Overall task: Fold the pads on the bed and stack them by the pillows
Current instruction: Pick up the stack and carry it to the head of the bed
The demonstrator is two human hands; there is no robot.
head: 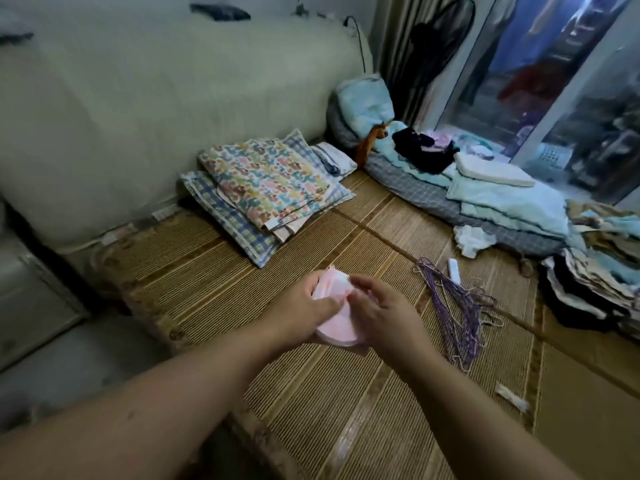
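Item in hand: one small pink pad (337, 329), soft and rounded at its near edge, held in the air above the woven mat (346, 410) that covers the bed, near its left edge. Left hand (308, 306): grip closed on the pad from the left, thumb lying across the top face. Right hand (384, 306): fingers curled over the pad's right side, pinching it closed against the left. Fold: appears part done, the upper edge peeking out between the hands. Advice for the step: bring the edges level before pressing, run the thumb along the crease so it holds, and keep both grips until the layers lie flat. Destination: the pillows (263, 188), a patterned pile against the headboard (156, 116), well apart from the hands. Also on the mat: purple hangers (457, 306), to the right, clear of the work.
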